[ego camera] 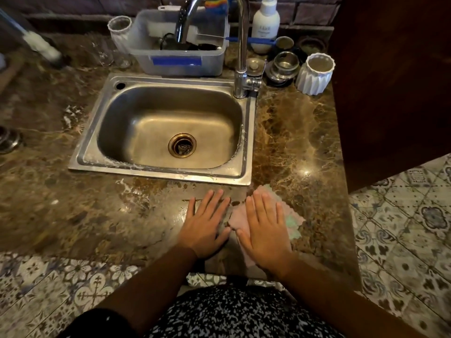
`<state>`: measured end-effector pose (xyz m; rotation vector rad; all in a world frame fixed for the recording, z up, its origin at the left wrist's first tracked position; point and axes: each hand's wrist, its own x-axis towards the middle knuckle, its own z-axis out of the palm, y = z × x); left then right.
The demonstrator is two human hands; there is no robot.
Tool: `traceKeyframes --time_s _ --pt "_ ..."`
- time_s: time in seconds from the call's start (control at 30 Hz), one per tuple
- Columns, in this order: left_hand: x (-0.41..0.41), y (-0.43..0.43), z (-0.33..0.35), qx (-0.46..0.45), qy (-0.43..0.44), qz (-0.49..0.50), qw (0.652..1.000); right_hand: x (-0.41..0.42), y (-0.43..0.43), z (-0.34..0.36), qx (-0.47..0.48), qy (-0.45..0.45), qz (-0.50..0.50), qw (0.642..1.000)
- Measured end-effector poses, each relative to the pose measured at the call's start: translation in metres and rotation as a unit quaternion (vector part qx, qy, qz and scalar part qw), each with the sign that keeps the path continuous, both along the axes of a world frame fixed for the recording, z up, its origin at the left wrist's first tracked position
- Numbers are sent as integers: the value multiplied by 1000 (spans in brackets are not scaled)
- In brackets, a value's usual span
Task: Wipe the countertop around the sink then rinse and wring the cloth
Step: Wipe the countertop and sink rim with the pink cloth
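A pink cloth (pixel 238 217) with a pale green patch lies flat on the brown marble countertop (pixel 296 132), just in front of the near right corner of the stainless steel sink (pixel 151 118). White suds streak the sink's rim and the wet stone beside it.

The right hand (pixel 264 230) hides the middle of the cloth (pixel 290 213), a blurred white brush (pixel 41 46) crosses the countertop's (pixel 292 132) far-left corner, and the bottle's (pixel 265 23) label is unreadable
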<state>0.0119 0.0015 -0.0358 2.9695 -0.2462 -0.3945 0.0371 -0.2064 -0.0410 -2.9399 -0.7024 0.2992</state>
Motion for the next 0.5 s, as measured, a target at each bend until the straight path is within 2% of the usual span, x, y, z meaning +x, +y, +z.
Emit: traceKeyframes --time_s 0.23,0.33,0.43,0.5 --pt "-1 4 11 23 37 -24 999 0 2 -2 -23 -5 16 1000" --pt "-9 14 30 -28 47 -14 998 2 3 -6 -36 -7 32 999" --pt "-29 36 44 -108 -47 18 993 5 11 -6 -35 -9 64 997" --pt "-45 59 43 -99 -103 67 987 7 23 -4 -32 -11 82 996"
